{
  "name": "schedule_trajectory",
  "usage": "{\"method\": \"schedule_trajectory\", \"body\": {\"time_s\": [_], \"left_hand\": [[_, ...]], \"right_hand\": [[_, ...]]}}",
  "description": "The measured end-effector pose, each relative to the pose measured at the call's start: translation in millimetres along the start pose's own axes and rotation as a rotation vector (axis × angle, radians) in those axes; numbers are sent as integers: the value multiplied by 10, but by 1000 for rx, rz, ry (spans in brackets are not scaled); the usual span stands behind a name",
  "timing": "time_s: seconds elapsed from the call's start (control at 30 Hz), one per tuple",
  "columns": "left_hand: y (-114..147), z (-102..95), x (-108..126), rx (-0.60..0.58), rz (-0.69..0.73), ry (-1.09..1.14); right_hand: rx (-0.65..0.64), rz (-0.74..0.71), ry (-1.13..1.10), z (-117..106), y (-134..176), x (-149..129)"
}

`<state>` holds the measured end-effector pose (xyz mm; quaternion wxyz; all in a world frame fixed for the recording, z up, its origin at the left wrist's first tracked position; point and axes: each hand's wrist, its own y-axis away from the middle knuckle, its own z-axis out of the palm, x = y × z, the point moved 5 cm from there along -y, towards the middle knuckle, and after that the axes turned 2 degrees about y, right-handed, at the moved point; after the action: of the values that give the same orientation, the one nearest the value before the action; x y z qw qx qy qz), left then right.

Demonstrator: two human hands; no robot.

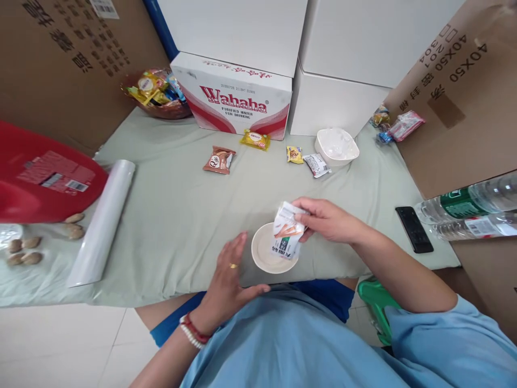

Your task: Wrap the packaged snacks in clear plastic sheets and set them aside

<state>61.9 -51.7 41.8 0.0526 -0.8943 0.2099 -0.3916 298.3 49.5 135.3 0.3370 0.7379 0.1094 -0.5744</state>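
A white snack packet (286, 230) with an orange picture and dark lettering is pinched by its upper right side in my right hand (323, 218). It hangs over the right part of a small cream bowl (262, 250) near the table's front edge, hiding some of the bowl's inside. My left hand (232, 272), with a ring on one finger, is held beside the bowl's left side, fingers stretched and thumb apart, holding nothing. Whether it touches the bowl I cannot tell.
Small wrapped snacks, among them a brown packet (219, 160), lie toward the back. A white bowl (337, 146) holds clear plastic. The Wahaha carton (238, 99) stands behind. A white roll (103, 223) lies left; a phone (414, 229) and bottles (464, 202) lie right.
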Motion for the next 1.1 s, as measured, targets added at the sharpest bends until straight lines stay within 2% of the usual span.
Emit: {"method": "schedule_trajectory", "body": {"time_s": [0.1, 0.17, 0.23, 0.3, 0.4, 0.47, 0.53, 0.7, 0.87, 1.03, 1.1], "left_hand": [[-151, 247, 140, 10, 42, 31], [-234, 327, 146, 46, -1, 61], [-282, 359, 121, 83, -52, 81], [-302, 360, 110, 114, -66, 92], [-303, 339, 137, 152, -44, 110], [-294, 338, 172, 151, -19, 124], [-287, 354, 200, 131, -5, 122], [-335, 385, 216, 101, -3, 18], [-443, 294, 196, 196, -30, 20], [-439, 333, 189, 126, -27, 96], [-407, 337, 194, 151, -20, 112]], "right_hand": [[-80, 51, 237, 279, -105, 102], [-141, 47, 536, 444, -161, 86], [-143, 47, 869, 549, -194, 26], [-66, 79, 1146, 588, -202, -37], [122, 91, 1363, 574, -178, -83], [268, 38, 1409, 523, -165, -76], [317, -21, 1413, 469, -184, -27], [137, -74, 1363, 397, -282, 67], [190, -198, 1223, 383, -205, -1], [193, -280, 1154, 399, -167, 176], [191, -344, 1113, 424, -153, 240]]}}
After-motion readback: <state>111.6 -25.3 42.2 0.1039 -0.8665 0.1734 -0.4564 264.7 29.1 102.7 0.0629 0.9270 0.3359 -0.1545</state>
